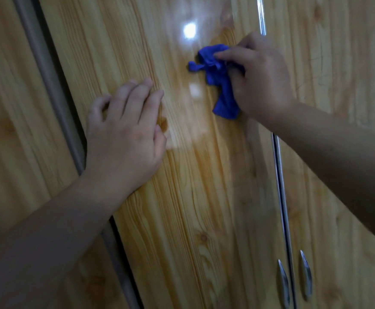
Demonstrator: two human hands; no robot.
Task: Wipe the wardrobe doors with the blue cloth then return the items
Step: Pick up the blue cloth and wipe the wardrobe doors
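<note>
A glossy wood-grain wardrobe door [195, 186] fills the middle of the head view. My right hand [262, 79] grips a crumpled blue cloth [217, 72] and presses it against the upper part of this door, near a bright light reflection. Part of the cloth hangs below my palm. My left hand [126, 128] lies on the same door to the left, fingers mostly straight and touching the surface, close to the door's left edge.
A second door [342, 52] adjoins on the right behind a chrome strip [281, 186]. Two silver handles [283, 282] [305, 273] sit low at the right. A grey-brown frame strip [55, 90] and another wood panel [10, 108] lie to the left.
</note>
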